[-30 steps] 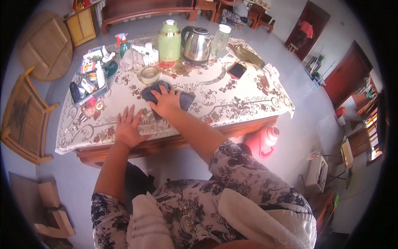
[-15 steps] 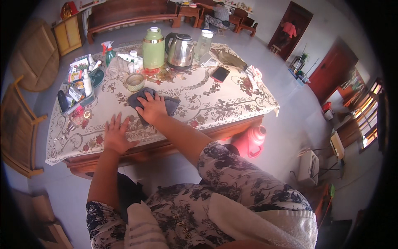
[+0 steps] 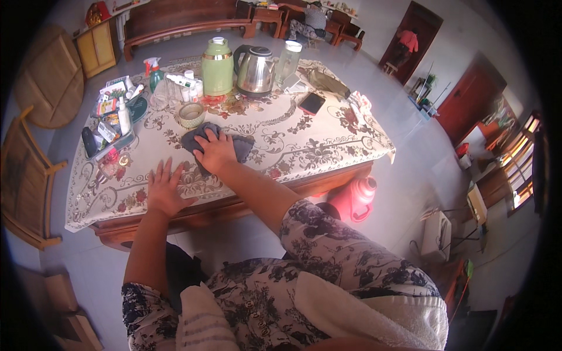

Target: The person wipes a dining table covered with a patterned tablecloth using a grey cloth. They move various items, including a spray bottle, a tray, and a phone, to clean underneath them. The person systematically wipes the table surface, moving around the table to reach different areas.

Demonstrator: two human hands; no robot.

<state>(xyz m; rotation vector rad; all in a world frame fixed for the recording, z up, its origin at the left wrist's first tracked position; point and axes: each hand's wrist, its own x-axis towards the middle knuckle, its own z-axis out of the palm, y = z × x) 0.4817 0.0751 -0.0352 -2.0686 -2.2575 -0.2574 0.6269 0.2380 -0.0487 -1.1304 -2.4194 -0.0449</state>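
Cloth (image 3: 243, 148) on counter (image 3: 328, 140), just nearside of bowl (image 3: 191, 116). Right hand (image 3: 219, 152) open, fingers spread, laid over cloth, not gripping it. Left hand (image 3: 167, 191) open, empty, palm down on counter, nearside of bowl and leftward. Flask (image 3: 217, 70) and kettle (image 3: 256, 72) beyond bowl; phone (image 3: 312, 104) right of bowl; tray (image 3: 120, 144) left of bowl.

A: Beyond the right hand (image 3: 219, 153)?
B: Long wooden bench (image 3: 181, 19), grey floor (image 3: 398, 126).
A: Right of it?
B: Red door (image 3: 471, 90), barred window (image 3: 524, 169) — bright.
A: Left of the left hand (image 3: 164, 192)?
B: Wooden chair (image 3: 24, 178) — yellow cabinet (image 3: 96, 50) beyond.
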